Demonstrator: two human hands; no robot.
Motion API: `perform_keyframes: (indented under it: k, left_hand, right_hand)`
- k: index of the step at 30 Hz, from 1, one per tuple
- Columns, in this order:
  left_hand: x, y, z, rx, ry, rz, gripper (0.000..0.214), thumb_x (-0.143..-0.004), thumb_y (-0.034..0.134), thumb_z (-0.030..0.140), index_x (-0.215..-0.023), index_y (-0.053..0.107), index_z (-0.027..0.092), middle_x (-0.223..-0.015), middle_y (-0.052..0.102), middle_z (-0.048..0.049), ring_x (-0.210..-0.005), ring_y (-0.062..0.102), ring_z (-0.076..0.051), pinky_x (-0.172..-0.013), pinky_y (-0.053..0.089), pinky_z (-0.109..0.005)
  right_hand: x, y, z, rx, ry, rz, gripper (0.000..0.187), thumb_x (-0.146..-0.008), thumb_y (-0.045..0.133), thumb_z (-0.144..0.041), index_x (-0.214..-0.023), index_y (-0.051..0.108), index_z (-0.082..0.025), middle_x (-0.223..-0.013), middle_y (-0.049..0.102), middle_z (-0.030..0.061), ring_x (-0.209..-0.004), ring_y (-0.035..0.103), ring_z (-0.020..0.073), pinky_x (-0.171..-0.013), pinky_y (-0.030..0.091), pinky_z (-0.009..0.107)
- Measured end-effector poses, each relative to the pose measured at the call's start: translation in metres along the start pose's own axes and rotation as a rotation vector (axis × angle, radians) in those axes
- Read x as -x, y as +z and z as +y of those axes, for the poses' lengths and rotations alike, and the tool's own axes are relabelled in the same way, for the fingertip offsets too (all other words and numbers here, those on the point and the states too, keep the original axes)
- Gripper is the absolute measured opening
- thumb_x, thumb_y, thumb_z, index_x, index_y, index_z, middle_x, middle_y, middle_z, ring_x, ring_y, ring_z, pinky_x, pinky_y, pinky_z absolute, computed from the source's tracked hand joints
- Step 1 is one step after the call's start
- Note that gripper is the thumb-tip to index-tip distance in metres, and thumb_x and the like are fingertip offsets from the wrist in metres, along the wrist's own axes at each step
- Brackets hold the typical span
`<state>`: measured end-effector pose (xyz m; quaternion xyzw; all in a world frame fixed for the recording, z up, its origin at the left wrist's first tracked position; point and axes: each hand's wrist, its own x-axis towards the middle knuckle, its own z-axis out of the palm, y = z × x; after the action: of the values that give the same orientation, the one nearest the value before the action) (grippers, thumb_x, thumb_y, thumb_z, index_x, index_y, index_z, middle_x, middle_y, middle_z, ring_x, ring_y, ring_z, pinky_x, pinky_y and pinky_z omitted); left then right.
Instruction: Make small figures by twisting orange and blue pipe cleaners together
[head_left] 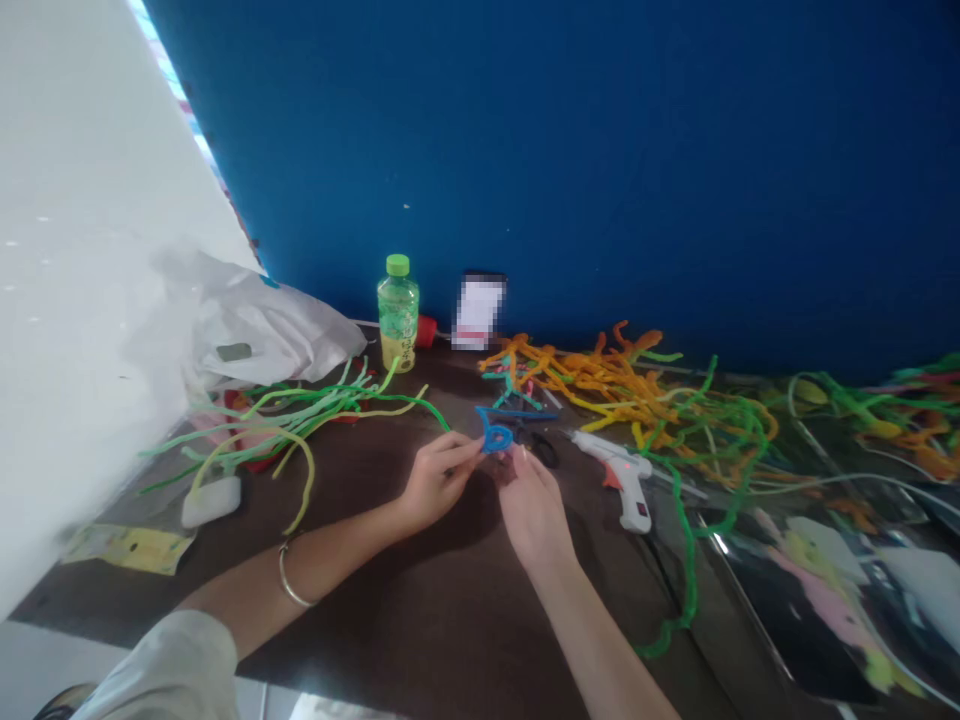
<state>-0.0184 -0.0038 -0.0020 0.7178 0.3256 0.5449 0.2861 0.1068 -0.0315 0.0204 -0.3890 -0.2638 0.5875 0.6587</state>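
Between my two hands is a blue pipe cleaner (498, 438), coiled into a small flat spiral with a straight tail sticking up and to the right. My left hand (444, 475) pinches the left edge of the coil. From the right, my right hand (531, 500) grips its lower edge with the thumb and fingers. A pair of dark-handled scissors (544, 450) lies just behind the coil, partly hidden. Right of my right hand rests a white hot glue gun (619, 475) with an orange trigger, its small red light on.
Green and yellow pipe cleaners (300, 425) fan out at left, near a white plastic bag (277, 330). A green-capped bottle (398, 315) and a propped phone (478, 310) stand by the blue wall. Orange pipe cleaners (600, 375) pile up behind right; a dark tablet (787, 610) lies front right.
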Motion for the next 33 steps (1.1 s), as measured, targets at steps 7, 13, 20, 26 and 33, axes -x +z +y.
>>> perform_keyframes:
  k: [7, 13, 20, 26, 33]
  left_hand:
    - [0.000, 0.001, -0.001, -0.036, 0.086, -0.031, 0.024, -0.080, 0.050, 0.014, -0.099, 0.064, 0.016, -0.077, 0.059, -0.0057, -0.068, 0.054, -0.009, -0.061, 0.043, -0.020]
    - [0.003, 0.002, -0.004, -0.055, 0.120, -0.039, 0.025, -0.081, 0.049, 0.014, -0.102, 0.063, 0.017, -0.078, 0.059, -0.0056, -0.068, 0.053, -0.009, -0.060, 0.043, -0.019]
    - [0.002, 0.002, -0.002, -0.096, 0.176, -0.023, 0.026, -0.080, 0.050, 0.011, -0.102, 0.062, 0.017, -0.078, 0.059, -0.0051, -0.068, 0.053, -0.009, -0.060, 0.044, -0.019]
    - [0.004, 0.001, -0.003, -0.099, 0.158, -0.051, 0.027, -0.081, 0.048, 0.013, -0.103, 0.062, 0.017, -0.079, 0.060, -0.0057, -0.069, 0.054, -0.010, -0.061, 0.045, -0.020]
    - [0.002, 0.002, -0.002, -0.096, 0.139, -0.041, 0.024, -0.080, 0.049, 0.014, -0.098, 0.064, 0.016, -0.077, 0.060, -0.0060, -0.067, 0.054, -0.009, -0.059, 0.045, -0.019]
  right_hand:
    - [-0.001, 0.001, 0.000, -0.150, 0.154, 0.000, 0.016, -0.064, 0.070, -0.038, -0.069, 0.067, -0.023, -0.076, 0.067, -0.0015, -0.074, 0.058, 0.0131, -0.073, 0.045, 0.028]
    - [0.000, 0.002, 0.003, -0.081, 0.054, 0.017, 0.017, -0.066, 0.069, -0.037, -0.069, 0.066, -0.021, -0.075, 0.066, -0.0009, -0.074, 0.057, 0.0137, -0.076, 0.044, 0.030]
    - [0.005, 0.008, 0.004, 0.059, -0.105, 0.047, 0.020, -0.069, 0.065, -0.039, -0.070, 0.064, -0.019, -0.073, 0.062, -0.0001, -0.071, 0.055, 0.0126, -0.072, 0.043, 0.028]
    - [0.004, 0.006, 0.007, 0.063, -0.073, 0.094, 0.022, -0.068, 0.066, -0.039, -0.067, 0.062, -0.018, -0.071, 0.060, -0.0006, -0.069, 0.052, 0.0119, -0.069, 0.042, 0.027]
    - [0.003, 0.004, 0.010, 0.096, -0.080, 0.146, 0.024, -0.067, 0.066, -0.040, -0.065, 0.059, -0.018, -0.066, 0.058, -0.0025, -0.065, 0.050, 0.0106, -0.068, 0.040, 0.026]
